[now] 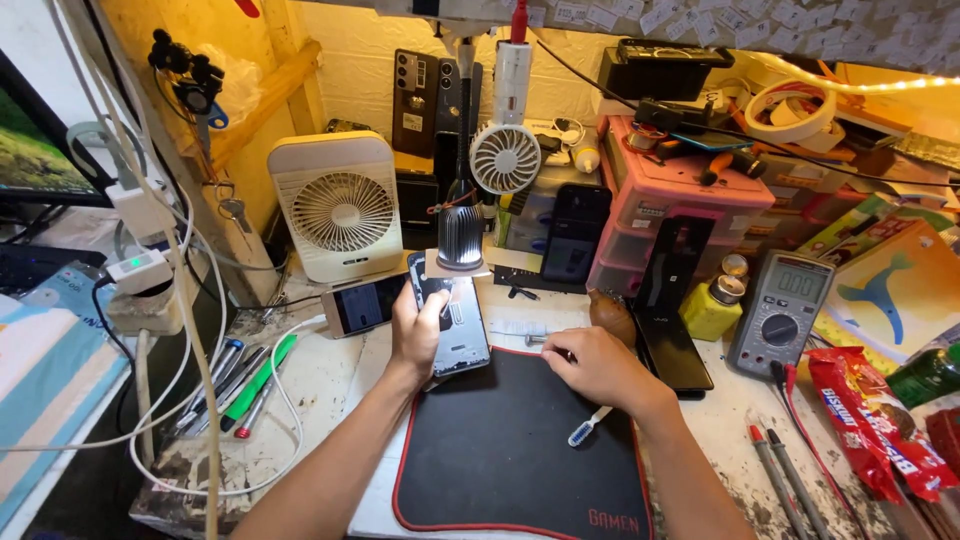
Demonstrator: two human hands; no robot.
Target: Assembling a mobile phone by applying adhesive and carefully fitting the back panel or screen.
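Left hand is wrapped around a dark smartphone, thumb across its face, holding it tilted at the top edge of the black work mat with the red trim. The phone sits right under the little silver lamp head.

Right hand is loosely curled, knuckles up, resting at the mat's upper right corner. It's pinching something small at the fingertips, can't tell what, and a small white-handled brush with a blue head lies on the mat just below the wrist.

Another phone lies sideways just left of the held one, in front of the white desk fan. A black phone lies flat to the right of the right hand, next to a yellow bottle and a grey multimeter. Pens and a green marker sit off the mat's left side.
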